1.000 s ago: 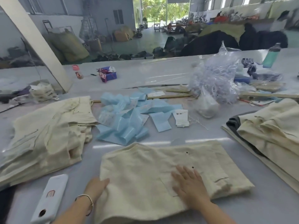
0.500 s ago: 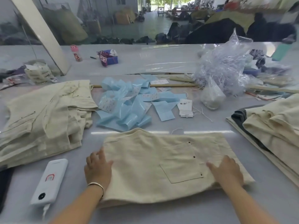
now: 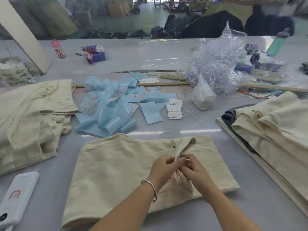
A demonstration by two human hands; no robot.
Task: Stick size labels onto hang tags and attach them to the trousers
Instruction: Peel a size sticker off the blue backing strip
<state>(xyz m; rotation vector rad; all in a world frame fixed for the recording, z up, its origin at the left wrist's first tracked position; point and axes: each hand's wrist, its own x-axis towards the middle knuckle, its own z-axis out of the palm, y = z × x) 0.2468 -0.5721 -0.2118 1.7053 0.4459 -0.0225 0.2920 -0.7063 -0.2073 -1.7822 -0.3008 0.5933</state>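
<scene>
Folded cream cotton trousers (image 3: 120, 174) lie flat on the grey counter (image 3: 250, 205), front centre. Left hand (image 3: 164, 170) and right hand (image 3: 194, 170) both pinch a raised fabric fold. White hang-tag stack (image 3: 174, 108) sits well behind, beside the blue label backing strips (image 3: 106, 104).

at six o'clock both forearms run off the bottom edge. the white phone (image 3: 17, 197) at eight o'clock is cut by the left edge. print on the hang tags (image 3: 174, 108) is too small to read. the left hand (image 3: 164, 169) hides part of the trousers (image 3: 116, 172).
</scene>
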